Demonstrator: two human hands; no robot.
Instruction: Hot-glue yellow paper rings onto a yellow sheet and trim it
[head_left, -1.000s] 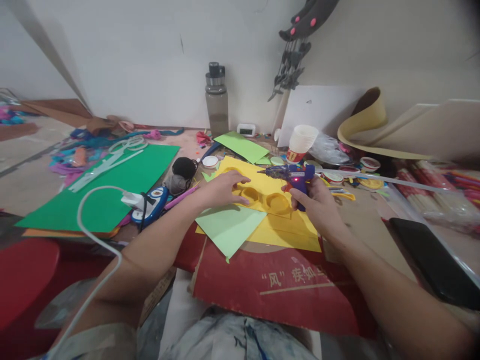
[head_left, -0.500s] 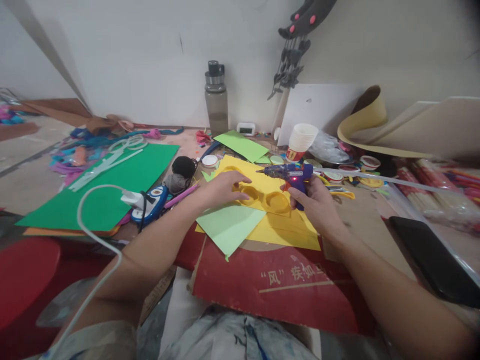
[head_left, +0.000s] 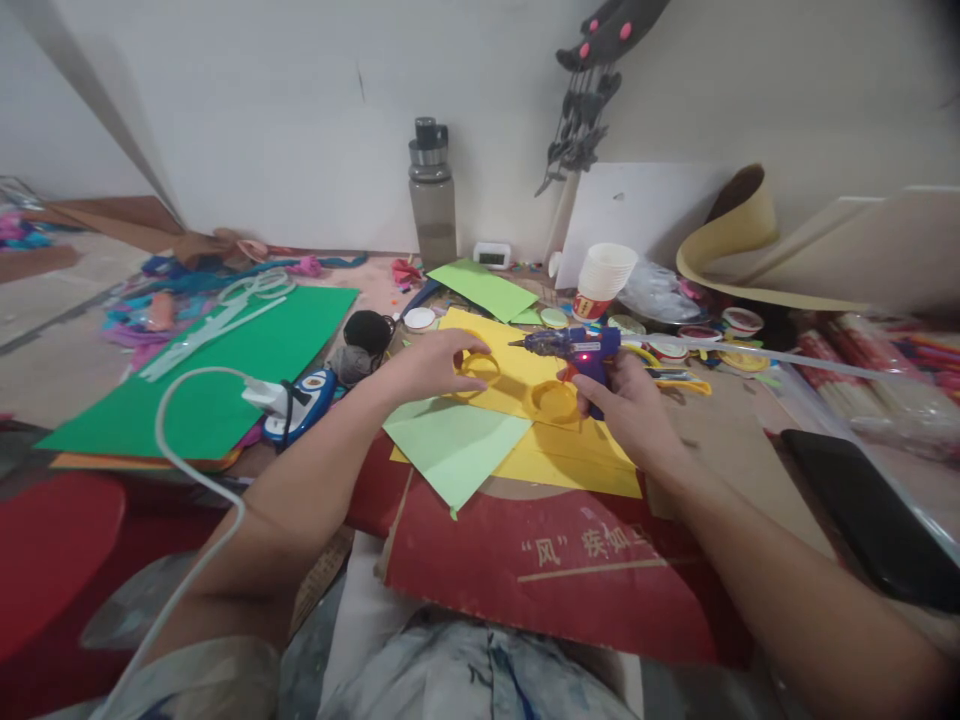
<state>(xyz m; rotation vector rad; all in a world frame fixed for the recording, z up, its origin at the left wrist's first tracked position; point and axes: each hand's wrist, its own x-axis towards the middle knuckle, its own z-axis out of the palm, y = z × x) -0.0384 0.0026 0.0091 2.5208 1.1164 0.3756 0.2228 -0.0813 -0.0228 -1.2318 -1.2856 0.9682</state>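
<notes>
From the head camera, the left hand (head_left: 424, 368) has its fingers and thumb pinching a yellow ring (head_left: 484, 370) over the yellow sheet (head_left: 517, 385). The right hand (head_left: 639, 408) wraps its fingers around a blue glue gun (head_left: 592, 347), nozzle near that ring; a second ring (head_left: 555, 405) lies on the sheet.

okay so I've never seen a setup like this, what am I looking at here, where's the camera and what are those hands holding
There's no machine here, just a person's two bare hands. The view comes from a head-worn camera looking forward and down. The left hand pinches a yellow ring; the right hand grips a blue glue gun with a red light glowing. Another ring sits on yellow paper. Around them lie a pale green sheet and a dark green one, with a bottle behind.
</notes>
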